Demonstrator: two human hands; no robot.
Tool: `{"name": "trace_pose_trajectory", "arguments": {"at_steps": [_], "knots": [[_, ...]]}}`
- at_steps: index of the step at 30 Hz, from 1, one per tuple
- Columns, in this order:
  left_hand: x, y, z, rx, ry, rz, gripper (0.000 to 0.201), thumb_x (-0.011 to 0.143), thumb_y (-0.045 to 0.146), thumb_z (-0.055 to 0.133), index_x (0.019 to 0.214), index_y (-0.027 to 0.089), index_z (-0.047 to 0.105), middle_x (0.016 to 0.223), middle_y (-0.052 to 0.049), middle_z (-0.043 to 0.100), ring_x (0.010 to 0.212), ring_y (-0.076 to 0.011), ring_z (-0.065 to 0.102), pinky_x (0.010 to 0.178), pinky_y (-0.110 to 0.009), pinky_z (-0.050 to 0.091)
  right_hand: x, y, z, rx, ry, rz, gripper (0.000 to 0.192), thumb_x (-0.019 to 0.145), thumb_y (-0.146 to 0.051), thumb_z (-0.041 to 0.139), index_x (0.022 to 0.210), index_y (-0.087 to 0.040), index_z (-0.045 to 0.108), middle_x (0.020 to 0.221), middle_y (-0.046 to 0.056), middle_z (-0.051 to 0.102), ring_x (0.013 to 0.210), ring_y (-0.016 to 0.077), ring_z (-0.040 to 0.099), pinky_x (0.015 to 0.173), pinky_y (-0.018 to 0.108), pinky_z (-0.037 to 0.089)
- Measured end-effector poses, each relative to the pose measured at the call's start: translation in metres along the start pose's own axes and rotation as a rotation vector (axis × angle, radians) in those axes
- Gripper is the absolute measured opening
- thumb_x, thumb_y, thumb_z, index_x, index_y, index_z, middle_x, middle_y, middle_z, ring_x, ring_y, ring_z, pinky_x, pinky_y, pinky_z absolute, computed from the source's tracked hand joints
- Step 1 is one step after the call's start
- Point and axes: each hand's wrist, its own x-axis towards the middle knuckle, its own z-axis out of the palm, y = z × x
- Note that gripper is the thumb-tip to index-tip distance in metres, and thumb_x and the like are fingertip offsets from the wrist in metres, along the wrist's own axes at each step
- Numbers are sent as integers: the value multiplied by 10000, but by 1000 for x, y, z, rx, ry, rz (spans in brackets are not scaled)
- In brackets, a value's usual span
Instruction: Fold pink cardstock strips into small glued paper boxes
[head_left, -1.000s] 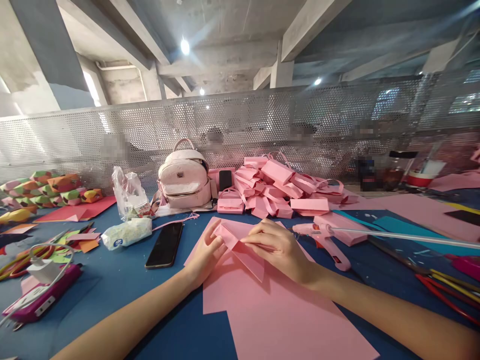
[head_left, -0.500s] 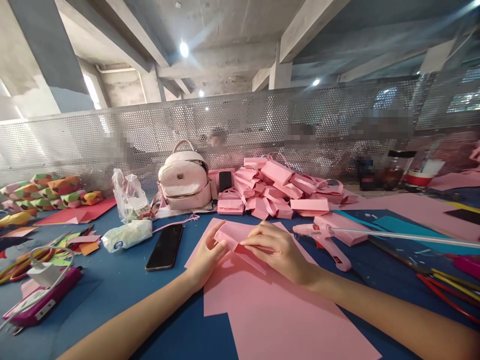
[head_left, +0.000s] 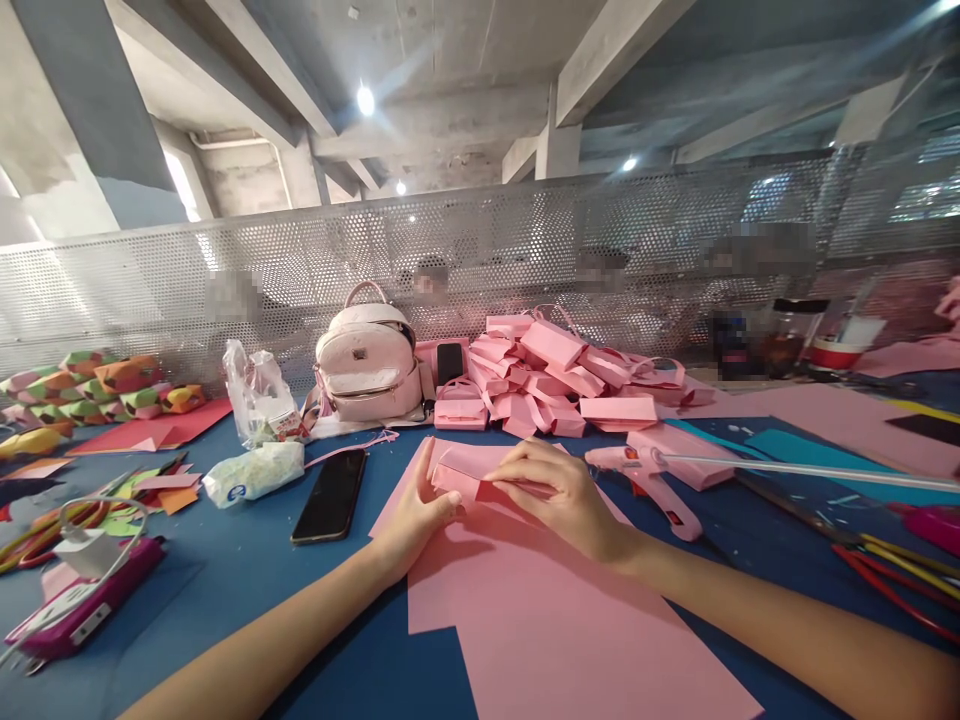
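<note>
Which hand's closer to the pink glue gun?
Right. The right hand is just left of the glue gun, pinching a folded pink paper; the left hand is farther left, at that paper's left side.

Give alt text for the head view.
Right hand pinches folded pink paper, left hand at its edge, over flat pink paper on a blue table. A phone lies left, a glue gun right, a backpack beyond.

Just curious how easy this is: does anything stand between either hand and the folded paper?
Nothing visible does: the right hand pinches one side of the folded paper, and the left hand touches its other side.
</note>
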Motion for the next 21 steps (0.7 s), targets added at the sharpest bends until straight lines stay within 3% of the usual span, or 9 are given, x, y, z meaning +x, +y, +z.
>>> {"name": "trace_pose_trajectory", "arguments": {"at_steps": [5, 13, 21], "knots": [[5, -5, -6, -113, -4, -17, 1079, 727, 345, 828, 1544, 332, 123, 1047, -39, 656, 802, -150, 668, 850, -342, 487, -2, 2, 0, 29, 3, 41, 111, 914, -182, 638, 920, -226, 739, 863, 36, 708, 819, 166, 638, 745, 272, 505], [4, -3, -3, -143, 38, -14, 955, 701, 395, 844, 1496, 330, 320, 1035, -62, 665, 951, -246, 687, 979, -464, 456, -2, 3, 0, 16, 2, 48, 140, 938, -250, 609, 904, -220, 741, 845, 53, 706, 803, 178, 635, 726, 292, 520], [5, -6, -6, -141, 39, -17, 949, 701, 419, 841, 1495, 324, 330, 1045, -73, 671, 962, -261, 688, 972, -471, 466, -2, 3, 0, 8, 2, 22, 125, 930, -205, 614, 903, -215, 736, 852, 46, 706, 803, 172, 630, 724, 283, 508]]}}
